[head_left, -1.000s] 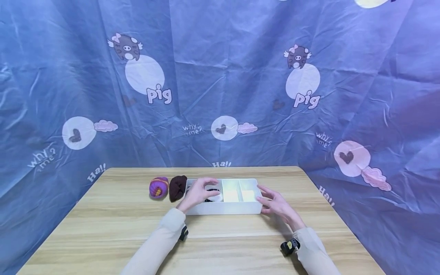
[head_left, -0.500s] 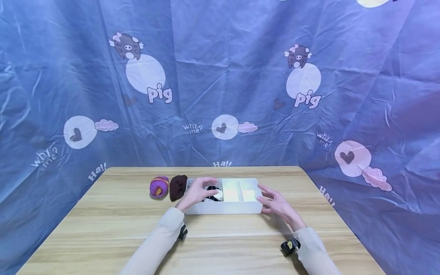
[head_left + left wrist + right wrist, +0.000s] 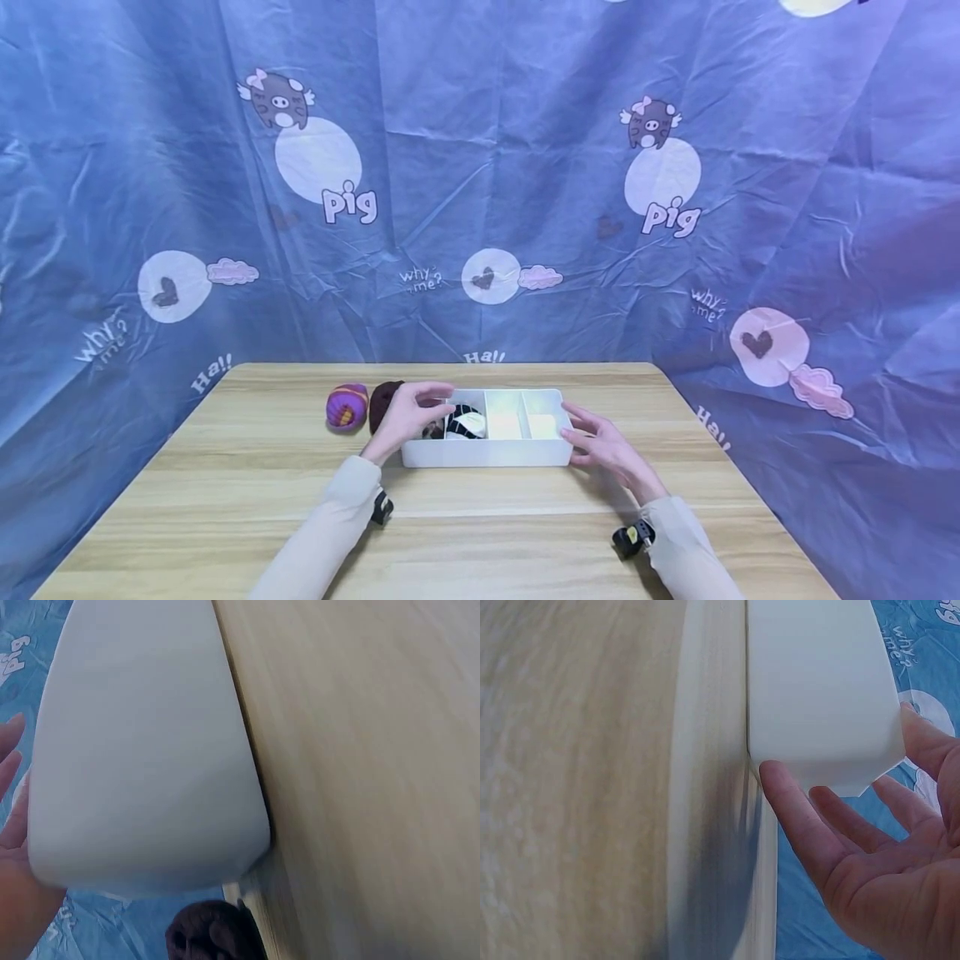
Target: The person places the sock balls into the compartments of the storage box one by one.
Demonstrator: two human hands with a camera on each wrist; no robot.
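Observation:
A white divided box point(image 3: 487, 452) stands on the table in the head view. In its second compartment from the left lies a black-and-white rolled sock point(image 3: 467, 422); a brownish bundle point(image 3: 432, 431) shows partly in the leftmost one. My left hand point(image 3: 405, 417) hovers over the box's left end, thumb and fingers apart, nothing seen between them. It partly covers a dark brown rolled sock point(image 3: 381, 402) beside the box. Fingertips of my right hand point(image 3: 603, 446) touch the box's right end; the right wrist view shows these fingers point(image 3: 799, 817) fairly straight against the white wall.
A purple rolled sock with orange stripes point(image 3: 347, 408) lies left of the dark brown one. The wooden table point(image 3: 480, 533) ends at a blue printed curtain point(image 3: 480, 167) behind and at both sides. Two compartments on the box's right show bare floors.
My left hand has moved left, from above the black-and-white sock to the box's left end. More of that sock now shows, turned somewhat. My right hand stays at the right end.

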